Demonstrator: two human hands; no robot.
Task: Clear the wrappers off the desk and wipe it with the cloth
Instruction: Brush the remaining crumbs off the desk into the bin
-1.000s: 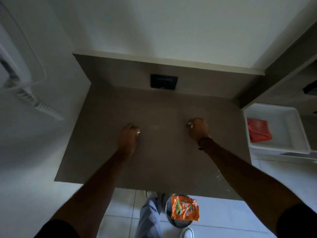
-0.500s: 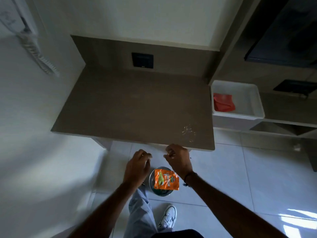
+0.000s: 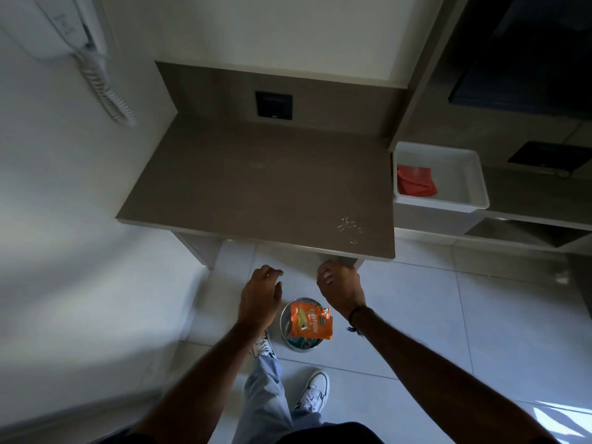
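Note:
The brown desk (image 3: 256, 187) has no wrappers on it; a small patch of pale crumbs (image 3: 348, 225) lies near its front right corner. An orange wrapper (image 3: 310, 322) sits on top of a round metal bin (image 3: 284, 328) on the floor in front of the desk. My left hand (image 3: 261, 296) hovers just left of the bin with fingers loosely spread and nothing in it. My right hand (image 3: 341, 288) is curled into a loose fist above the bin's right side, below the desk edge. The red cloth (image 3: 415, 184) lies folded in a white tray (image 3: 464, 177) right of the desk.
A wall phone with a coiled cord (image 3: 105, 88) hangs at the left. A black socket plate (image 3: 274, 104) is set in the desk's back panel. My white shoes (image 3: 315, 390) stand on the pale tiled floor by the bin. Dark shelving rises on the right.
Both hands left the desk top and came back over the floor bin. My view pulled back from the desk. My left hand's fingers have spread apart since half a second ago.

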